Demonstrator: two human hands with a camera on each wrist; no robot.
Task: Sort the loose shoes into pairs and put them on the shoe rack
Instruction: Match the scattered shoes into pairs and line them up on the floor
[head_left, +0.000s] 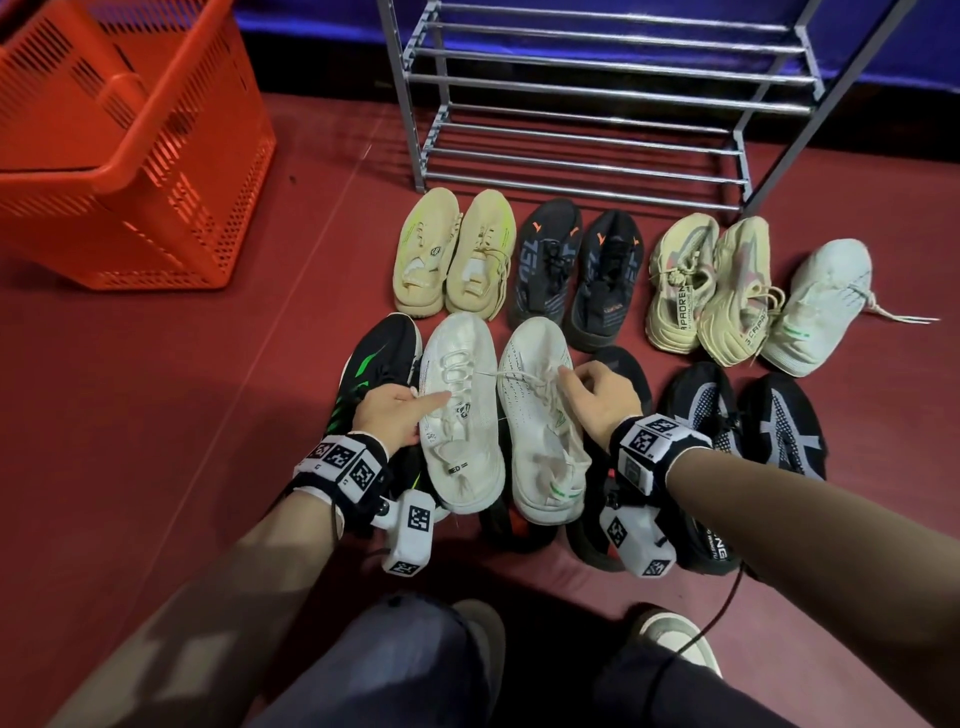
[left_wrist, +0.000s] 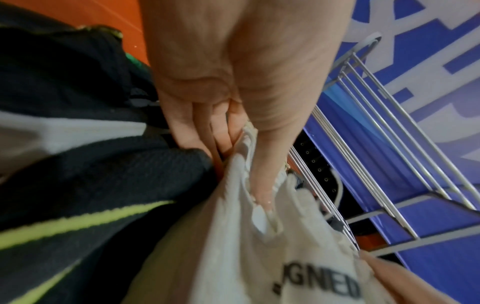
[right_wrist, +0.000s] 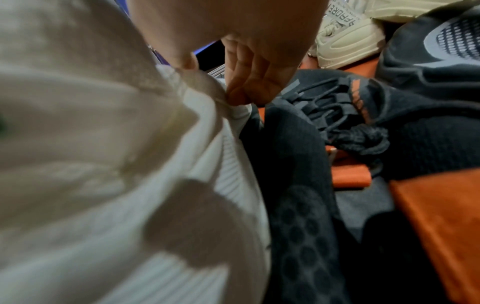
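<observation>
In the head view my left hand (head_left: 410, 410) grips a white knit shoe (head_left: 460, 415) from its left side, thumb across the laces. The left wrist view shows the same white shoe (left_wrist: 259, 257), my thumb on top and my fingers (left_wrist: 202, 127) tucked along its side. My right hand (head_left: 587, 395) holds a second white shoe (head_left: 540, 421) with a green heel mark, pinching it at the laces. In the right wrist view that white shoe (right_wrist: 103, 164) fills the left half. The metal shoe rack (head_left: 597, 104) stands bare behind.
On the red floor lie a beige pair (head_left: 452, 254), a black-and-orange pair (head_left: 576, 270), a cream pair (head_left: 711, 291) and a lone white shoe (head_left: 821, 306) with a green mark. A black-green shoe (head_left: 374, 374) and a black-grey pair (head_left: 748, 421) flank my hands. An orange basket (head_left: 119, 140) stands far left.
</observation>
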